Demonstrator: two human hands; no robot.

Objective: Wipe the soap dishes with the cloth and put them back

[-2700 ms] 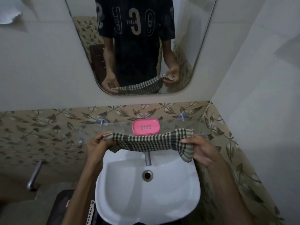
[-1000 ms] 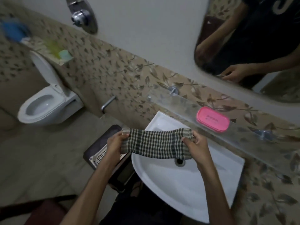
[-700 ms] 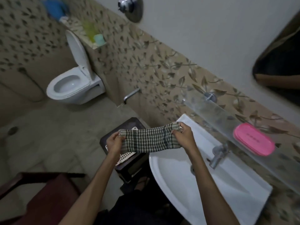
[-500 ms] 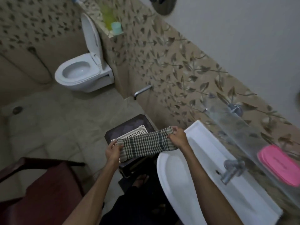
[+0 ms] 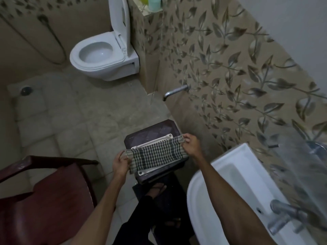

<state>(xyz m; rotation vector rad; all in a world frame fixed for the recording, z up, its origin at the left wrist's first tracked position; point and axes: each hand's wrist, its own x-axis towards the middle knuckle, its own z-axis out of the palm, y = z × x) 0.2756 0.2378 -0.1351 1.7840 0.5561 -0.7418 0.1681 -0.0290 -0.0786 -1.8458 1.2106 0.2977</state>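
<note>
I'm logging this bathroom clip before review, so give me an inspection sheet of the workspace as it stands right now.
Surface: dark stool beside the sink, carrying a white perforated tray.
Job's things: checked cloth stretched between both hands above the tray; no soap dish in view.
Clutter: bottles on the ledge above the toilet; dark red chair at lower left.
Grippers: left hand and right hand each pinch a cloth end.
Cables: nothing seen.
Surroundings: leaf-patterned wall tiles, wall spout, sink tap.

White toilet (image 5: 104,55), dark red chair (image 5: 44,200), white sink (image 5: 235,190), wall spout (image 5: 174,91)
</note>
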